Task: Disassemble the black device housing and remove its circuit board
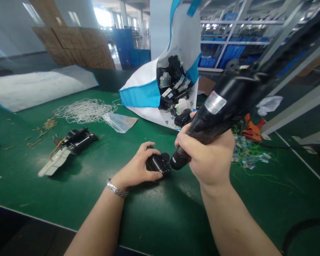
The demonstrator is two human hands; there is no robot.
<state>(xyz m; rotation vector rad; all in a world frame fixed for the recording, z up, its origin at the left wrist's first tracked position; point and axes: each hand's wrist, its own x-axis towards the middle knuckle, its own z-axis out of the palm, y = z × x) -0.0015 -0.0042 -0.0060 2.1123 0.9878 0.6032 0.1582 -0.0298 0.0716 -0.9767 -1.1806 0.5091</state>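
My left hand (141,165) is closed around a small black plastic motor unit (158,163), which rests on the green table. Wrapped round the body of a black electric screwdriver (216,106) is my right hand (212,156). The screwdriver slants down to the left, its nose beside the right end of the motor unit; I cannot tell if they touch. Its bit is not visible. To the left lies another black motor unit (81,140) with a white plastic part (56,161) and red and yellow wires.
A white and blue sack (141,83) spills black and white parts (176,89) at the back. A tangle of white cord (85,110), a clear plastic bag (120,121) and small screws (50,123) lie left. Green-wired pieces (249,151) and orange-handled tools (252,129) are at right.
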